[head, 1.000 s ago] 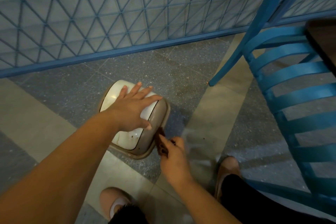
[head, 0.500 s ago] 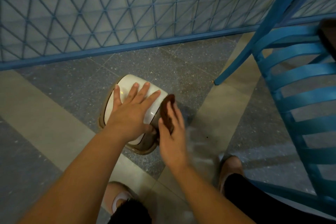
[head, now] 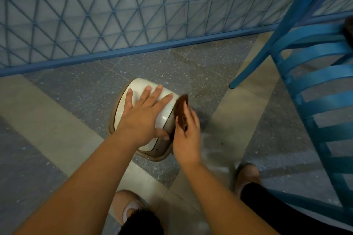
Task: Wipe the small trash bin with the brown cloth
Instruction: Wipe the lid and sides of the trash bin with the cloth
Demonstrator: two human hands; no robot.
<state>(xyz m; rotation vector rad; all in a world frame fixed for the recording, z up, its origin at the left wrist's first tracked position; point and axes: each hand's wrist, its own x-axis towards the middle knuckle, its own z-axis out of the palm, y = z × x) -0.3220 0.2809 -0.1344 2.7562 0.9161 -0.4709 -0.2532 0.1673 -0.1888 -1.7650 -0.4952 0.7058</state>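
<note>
- My right hand (head: 188,135) grips the brown cloth (head: 181,109), fingers lying along it and pressing it against the right side of the small trash bin (head: 164,116); the cloth stands on edge, its top poking up past my fingertips.
- My left hand (head: 145,116) lies flat on the bin's white lid, fingers straight and spread, thumb hooked over the near right edge — it grasps nothing, only presses down.
- The bin stands on the floor (head: 200,74) between my two hands, white on top with a beige-brown body and rim showing round the lid; a few dark specks mark its near end.
- Nearest of all, at the bottom, are my two feet in light shoes — the left shoe (head: 129,208) beneath my left forearm, the right shoe (head: 248,175) just beyond my dark trouser leg.
- The floor is speckled grey stone crossed by pale beige bands, one running under the bin's near end.
- To my right stands a blue chair (head: 321,76) with slatted back, one leg set down on a beige band, well apart from the bin.
- Farthest off, a blue lattice fence (head: 114,11) runs across the view, its bottom rail meeting the floor behind the bin.
</note>
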